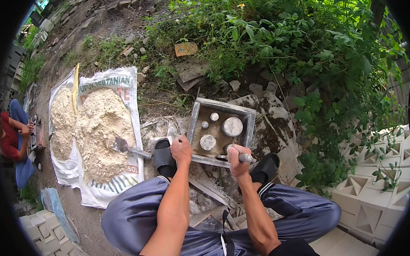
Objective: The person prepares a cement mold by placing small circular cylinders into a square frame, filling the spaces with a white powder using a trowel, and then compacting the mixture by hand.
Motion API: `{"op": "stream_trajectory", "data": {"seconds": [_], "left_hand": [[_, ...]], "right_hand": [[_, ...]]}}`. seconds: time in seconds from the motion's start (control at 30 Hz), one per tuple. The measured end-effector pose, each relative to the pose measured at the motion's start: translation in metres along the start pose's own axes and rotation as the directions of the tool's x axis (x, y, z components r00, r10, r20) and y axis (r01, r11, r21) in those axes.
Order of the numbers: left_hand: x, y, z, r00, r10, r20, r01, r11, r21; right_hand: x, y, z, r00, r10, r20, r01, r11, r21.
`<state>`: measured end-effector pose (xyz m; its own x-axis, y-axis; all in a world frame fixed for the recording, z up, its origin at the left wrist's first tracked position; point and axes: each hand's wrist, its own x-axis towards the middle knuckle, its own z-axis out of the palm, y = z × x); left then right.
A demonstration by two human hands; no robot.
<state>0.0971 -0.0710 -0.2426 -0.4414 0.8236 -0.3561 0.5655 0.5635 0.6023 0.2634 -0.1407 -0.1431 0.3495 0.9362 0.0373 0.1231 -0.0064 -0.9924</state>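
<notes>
A square metal mould box [222, 104] lies between my feet with brown sandy material inside. Several round grey-white discs and cylinders stand in it, among them a large cylinder [232, 126] and a flat disc [208, 142]. My right hand [239, 160] is wrapped round a grey-handled tool [247, 158] at the box's near right corner; the tool's working end is mostly hidden. Beside the box's near left corner, my left hand [182, 150] is closed, and whatever its fingers hold is hidden. A trowel [140, 153] rests on the powder to the left, its blade partly in it.
Pale powder [105, 120] is heaped on opened white sacks [133, 85] at left. Leafy plants [301, 43] grow at far right. Patterned cast blocks [367, 185] are stacked at right. At far left another person [18, 139] sits working with both hands.
</notes>
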Motion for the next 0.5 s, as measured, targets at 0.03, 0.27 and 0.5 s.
{"op": "stream_trajectory", "data": {"seconds": [0.03, 0.27, 0.5], "left_hand": [[-0.005, 0.002, -0.004, 1.0, -0.001, 0.003, 0.001, 1.0, -0.009], [0.001, 0.008, 0.005, 1.0, -0.018, -0.014, 0.018, 1.0, -0.019], [0.001, -0.001, -0.002, 1.0, -0.002, -0.02, 0.002, 1.0, -0.009]], "right_hand": [[0.005, -0.004, 0.005, 0.999, 0.046, -0.001, -0.046, 0.999, 0.016], [-0.012, -0.075, 0.008, 0.984, -0.154, -0.095, 0.154, 0.988, -0.002], [0.04, -0.078, 0.021, 0.998, 0.027, 0.058, -0.032, 0.995, 0.1]]}}
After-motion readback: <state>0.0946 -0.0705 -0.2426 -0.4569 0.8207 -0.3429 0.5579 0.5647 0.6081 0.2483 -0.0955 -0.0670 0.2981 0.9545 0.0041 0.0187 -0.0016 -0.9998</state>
